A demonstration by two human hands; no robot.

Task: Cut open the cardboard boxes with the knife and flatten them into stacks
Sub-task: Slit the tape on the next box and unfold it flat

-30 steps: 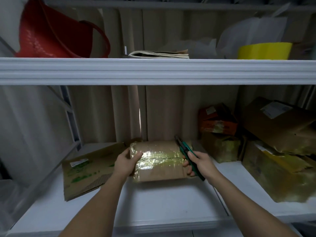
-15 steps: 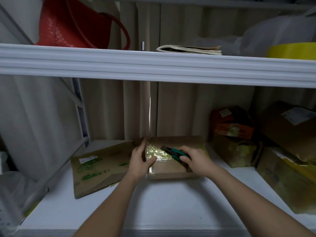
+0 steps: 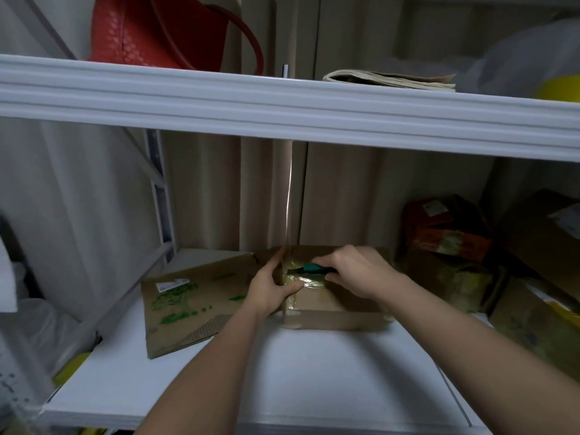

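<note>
Right hand [image 3: 357,271] gripping knife [image 3: 309,269], now lower on taped box [image 3: 332,312] — left hand [image 3: 273,288] still clasping its end.

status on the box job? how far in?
Early. Done: one flattened cardboard sheet lies on the shelf, left of the work. In hand: left hand steadies the taped box while right hand holds the green knife at its taped top. Left: several intact boxes piled at the right.
</note>
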